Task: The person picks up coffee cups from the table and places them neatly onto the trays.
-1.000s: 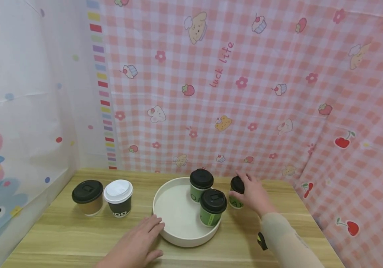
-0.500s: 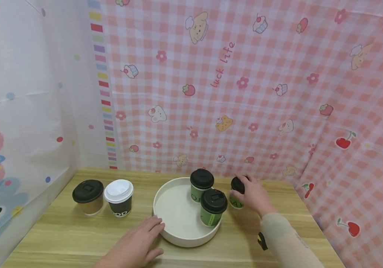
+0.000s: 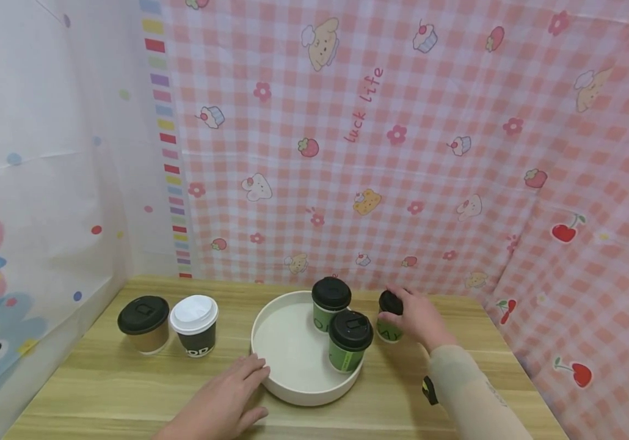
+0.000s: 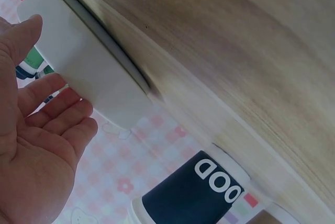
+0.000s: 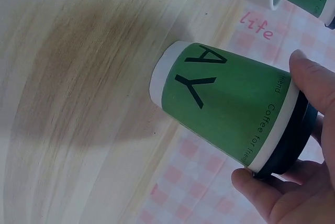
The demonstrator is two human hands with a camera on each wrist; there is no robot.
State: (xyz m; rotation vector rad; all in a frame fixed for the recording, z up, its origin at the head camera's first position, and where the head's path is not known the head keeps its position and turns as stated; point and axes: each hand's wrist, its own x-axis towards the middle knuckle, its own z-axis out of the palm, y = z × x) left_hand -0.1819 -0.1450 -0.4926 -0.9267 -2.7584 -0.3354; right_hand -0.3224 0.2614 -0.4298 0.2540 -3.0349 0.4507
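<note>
My right hand [image 3: 420,319] grips a green paper coffee cup [image 5: 225,98] near its black lid [image 5: 290,135], thumb and fingers on opposite sides. This cup stands to the right of a round cream tray [image 3: 287,348], and the hand covers part of it in the head view. My left hand [image 3: 223,394] rests its fingertips against the tray's near-left wall [image 4: 89,56], fingers loosely bent. Inside the tray, on its right side, stand two more green cups with black lids, one farther back [image 3: 330,299] and one nearer [image 3: 350,342].
On the left of the wooden table [image 3: 100,391] stand a brown cup [image 3: 146,324] with a black lid and a black cup [image 3: 196,327] with a white lid. A small black-and-yellow object [image 3: 430,390] lies beside my right forearm. Patterned cloth [image 3: 320,183] hangs behind.
My right hand and the green cup it holds have shifted very slightly to the right. The left hand, the tray and the other cups stay in place.
</note>
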